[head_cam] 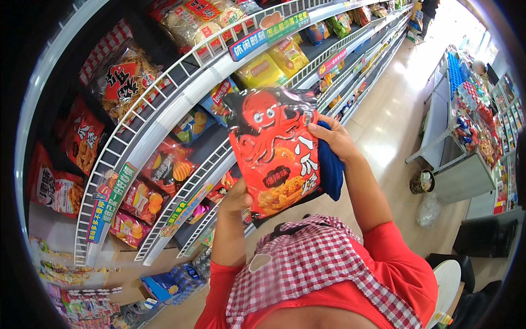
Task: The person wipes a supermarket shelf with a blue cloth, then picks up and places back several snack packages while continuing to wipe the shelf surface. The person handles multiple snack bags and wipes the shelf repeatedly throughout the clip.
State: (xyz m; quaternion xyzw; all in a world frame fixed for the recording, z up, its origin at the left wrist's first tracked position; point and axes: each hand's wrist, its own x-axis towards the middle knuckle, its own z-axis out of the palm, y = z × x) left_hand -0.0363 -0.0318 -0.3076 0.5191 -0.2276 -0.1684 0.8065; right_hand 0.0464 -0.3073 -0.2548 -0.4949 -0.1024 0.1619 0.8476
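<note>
A large red and black snack bag [277,154] with an octopus drawing is held up in front of my chest, its printed front turned toward me. My left hand [237,196] grips its lower left edge, the fingers mostly hidden. At the upper right side my right hand [335,137] pinches the bag with the thumb on its front. A dark blue cloth [332,164] hangs between that hand and the bag, bunched along the bag's right edge. Behind the bag, a shelf holds yellow chip bags [261,72] and a blue chip bag [218,96].
White wire rails [189,57] edge the curved shelves. Similar red snack bags [84,137] lie at far left. Across the aisle floor [376,123] stand a white-topped counter [462,177], a waste bin [422,181] and a clear plastic bag [428,210]. Other people appear in the distance.
</note>
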